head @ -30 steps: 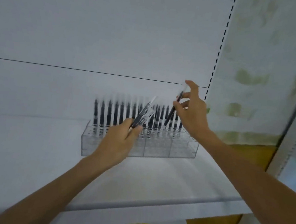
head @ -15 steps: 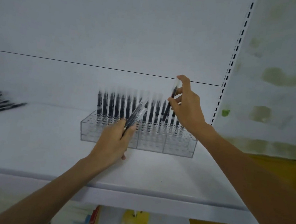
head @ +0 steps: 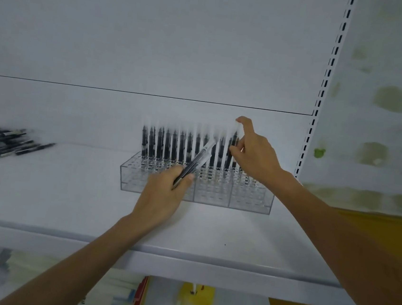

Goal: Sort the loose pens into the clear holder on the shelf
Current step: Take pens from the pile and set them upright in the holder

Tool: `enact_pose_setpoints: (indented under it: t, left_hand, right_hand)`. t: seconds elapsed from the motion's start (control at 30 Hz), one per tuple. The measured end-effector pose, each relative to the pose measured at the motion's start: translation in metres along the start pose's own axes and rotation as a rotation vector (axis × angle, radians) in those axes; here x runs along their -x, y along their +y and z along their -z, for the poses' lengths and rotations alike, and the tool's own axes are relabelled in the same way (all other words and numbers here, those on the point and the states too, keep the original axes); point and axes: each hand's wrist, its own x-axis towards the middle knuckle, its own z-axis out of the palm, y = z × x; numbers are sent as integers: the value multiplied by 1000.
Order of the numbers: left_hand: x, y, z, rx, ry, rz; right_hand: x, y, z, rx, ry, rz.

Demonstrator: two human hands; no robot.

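Head view: pen point(head: 230, 153) is pinched upright in right grip point(head: 256, 158), thumb and fingers closed on its barrel, index finger raised clear; its tip points down among the holes at the far right of clear holder point(head: 249, 202), but blur hides whether it's seated; vertical hold makes sense, since the holes only take a pen straight down; holder sits mid-shelf, far row filled with standing pens point(head: 170, 146), near rows of holes look empty; left grip point(head: 163, 195) is closed round spare pens point(head: 198, 160), count unclear, maybe two, slanted up and right across the holder front; reads as feed stock held just beside the working hand so each refill is a short pass; loose pens point(head: 2, 141) lie in a heap at far left on shelf point(head: 66, 200), well apart from holder; judging by that heap, plenty left to sort.
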Motion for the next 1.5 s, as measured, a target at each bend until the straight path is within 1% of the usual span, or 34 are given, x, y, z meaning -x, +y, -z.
enact_pose_setpoints:
  t: [0.1, 0.17, 0.23, 0.3, 0.37, 0.47, 0.53, 0.6, 0.63, 0.77, 0.83, 0.9, 0.93, 0.97, 1.0, 1.07, 1.13, 1.2, 1.3, 1.5]
  left_hand:
    - [-2, 3, -7, 17, -6, 4]
    - [-2, 4, -10, 37, -9, 15]
    - [-2, 3, -13, 42, -8, 26]
    - [-3, 2, -15, 44, -3, 31]
    - [-5, 3, -14, 48, -1, 32]
    - [-6, 3, -14, 50, 2, 32]
    - [-7, 1, -13, 49, 3, 37]
    - [-8, 1, -13, 53, 6, 50]
    - [-9, 1, -14, 55, 11, 53]
    - [-12, 9, -21, 33, -24, 30]
    - [-10, 11, -25, 14, -53, 21]
    - [-8, 10, -26, -9, -58, 22]
    - [-6, 9, -26, -9, -58, 26]
    - [-5, 8, -26, 0, -59, 32]
    - [-4, 6, -25, 12, -57, 38]
    - [-3, 5, -25, 44, -51, 47]
    - [-3, 6, -26, 75, -33, 52]
    - [-2, 7, -26, 62, -21, 42]
    - [-1, 7, -26, 35, -21, 15]
    - [1, 7, -28, 8, -20, 3]
  right_hand:
    - [-1, 2, 0, -36, -18, -2]
    - [-2, 1, 1, -106, -22, 3]
    - [-3, -1, 1, -159, -8, 29]
    - [-2, -3, -2, -157, 27, 68]
    - [0, -2, -7, -128, 35, 71]
    - [2, 0, -10, 74, 1, 27]
    - [3, 0, -6, 119, 94, 14]
    - [7, -5, -4, 5, 184, -11]
    - [10, -10, -4, -79, 177, -44]
    - [17, -24, -10, -371, -30, -172]
    - [13, -25, -6, -625, -44, -305]
    - [7, -24, 4, -927, 64, -450]
    - [4, -22, 12, -1057, 145, -479]
    - [1, -19, 20, -1119, 225, -474]
    - [-1, -16, 28, -1088, 291, -440]
    - [-1, -9, 37, -900, 381, -322]
    - [0, -1, 39, -703, 412, -198]
    - [2, 4, 35, -560, 404, -122]
    - [2, 6, 30, -502, 387, -74]
    - [0, 5, 24, -435, 379, -47]
